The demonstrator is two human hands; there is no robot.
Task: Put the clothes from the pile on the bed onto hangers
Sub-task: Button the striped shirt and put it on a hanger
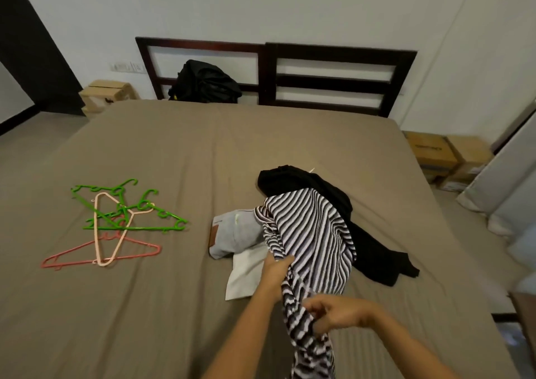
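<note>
- Bed (174, 152): covered by a brown sheet; most of the frame is filled.
- Clothes pile (374, 245): heaped right of centre.
- Striped top (313, 233): draped from the pile down to lower centre.
- Hangers (116, 219): green and pink, tangled at centre left.
- Left hand (275, 271): fingers are curled round the top's edge.
- Right hand (339, 312): the top's lower fabric is pinched.

The black-and-white striped knit garment (313, 233) runs off the bottom edge, and it covers part of the pale grey folded jeans (237, 233), the flat white cloth (246, 275) and the black crumpled garment (374, 251). The print on the brown cardboard boxes (429, 151) is too small to read.
</note>
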